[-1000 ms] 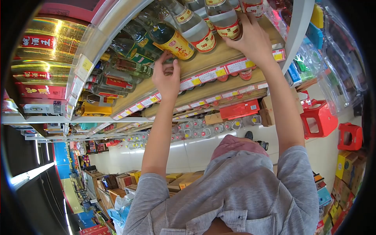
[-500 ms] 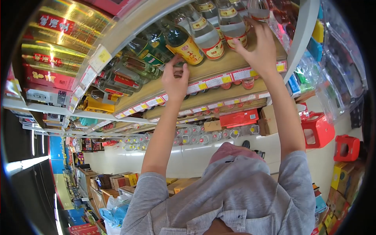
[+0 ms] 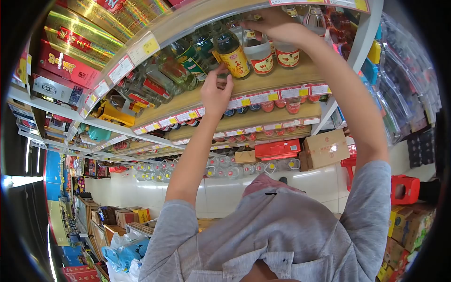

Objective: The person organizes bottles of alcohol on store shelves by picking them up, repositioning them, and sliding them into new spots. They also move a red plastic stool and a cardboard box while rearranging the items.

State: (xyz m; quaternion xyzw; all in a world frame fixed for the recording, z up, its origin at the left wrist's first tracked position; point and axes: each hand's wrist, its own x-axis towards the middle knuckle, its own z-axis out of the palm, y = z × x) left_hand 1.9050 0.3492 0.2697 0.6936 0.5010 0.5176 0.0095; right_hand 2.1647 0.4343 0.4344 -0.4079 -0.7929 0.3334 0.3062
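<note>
On a wooden store shelf, my left hand [image 3: 217, 89] is beside a dark glass bottle with a yellow label [image 3: 235, 61]. Its fingers are loosely bent, the thumb is apart, and nothing shows between them. Over the bottle tops reaches my right hand [image 3: 271, 23], at the neck of a clear glass bottle with a red and white label [image 3: 263, 65]. Its fingertips are partly hidden among the necks, so its grip cannot be made out. A second clear bottle [image 3: 287, 57] stands upright under my right wrist. Green-labelled bottles [image 3: 191, 65] stand left of the yellow-labelled one.
Price tags line the shelf edge [image 3: 260, 97]. Gold gift boxes [image 3: 77, 40] fill the shelf at upper left. Below are large clear jugs [image 3: 230, 171], a red box [image 3: 277, 149] and a cardboard carton [image 3: 326, 146]. A red plastic stool [image 3: 405, 188] is at right.
My right hand has moved up and left, from beside the right-hand clear bottle to over the bottle necks. My left hand stays by the yellow-labelled bottle. The view has shifted slightly.
</note>
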